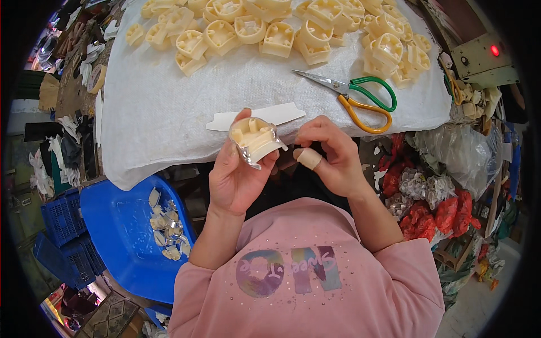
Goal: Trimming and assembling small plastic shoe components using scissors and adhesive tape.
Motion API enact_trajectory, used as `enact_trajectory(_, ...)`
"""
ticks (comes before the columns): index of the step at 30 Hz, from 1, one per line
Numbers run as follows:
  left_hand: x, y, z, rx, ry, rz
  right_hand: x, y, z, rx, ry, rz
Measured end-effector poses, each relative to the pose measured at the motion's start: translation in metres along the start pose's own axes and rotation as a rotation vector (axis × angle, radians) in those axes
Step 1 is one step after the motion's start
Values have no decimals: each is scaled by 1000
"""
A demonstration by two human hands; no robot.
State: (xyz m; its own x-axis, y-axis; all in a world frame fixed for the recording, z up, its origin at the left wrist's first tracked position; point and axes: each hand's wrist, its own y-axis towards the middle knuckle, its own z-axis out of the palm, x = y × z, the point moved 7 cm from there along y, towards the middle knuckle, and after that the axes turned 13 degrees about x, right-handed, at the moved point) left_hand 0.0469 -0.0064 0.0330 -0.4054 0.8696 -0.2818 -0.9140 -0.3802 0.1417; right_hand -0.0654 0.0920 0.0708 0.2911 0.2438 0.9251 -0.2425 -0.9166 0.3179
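My left hand (pixel 234 177) is closed around a hollow cream plastic shoe heel (pixel 256 141), its open side facing up. Shiny silver material (pixel 248 159) runs along the rim and lower edge of this heel. Just to the right, my right hand (pixel 332 158) hangs with loosely curled fingers, the thumb apart from the index finger and nothing visible between them. A beige bandage wraps that thumb. Behind both hands, a white strip (pixel 287 114) lies on the white cloth (pixel 152 112). Scissors (pixel 352 93) with one green and one orange handle rest beyond my right hand, blades partly apart.
Many similar cream heels (pixel 279 39) are piled along the table's far side. At lower left stands a blue basin (pixel 112 225) holding several silver-covered pieces (pixel 169 225). Clear and red plastic bags (pixel 445 208) crowd the right. A machine box (pixel 487 59) with a red light sits at far right.
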Motion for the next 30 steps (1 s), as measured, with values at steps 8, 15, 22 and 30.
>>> enact_trajectory(8, 14, -1, 4, 46, 35, -105, 11, 1, 14, -88, -58, -170)
enact_trajectory(15, 25, -5, 8, -12, -73, -148, 31, 0, 11, -93, -307, -240)
enact_trajectory(22, 20, 1, 3, -21, -10, -127, 6, 0, 9, -49, -59, -189)
enact_trajectory(30, -17, 10, 10, -43, 552, -135, 6, -9, -83, -252, -653, 189)
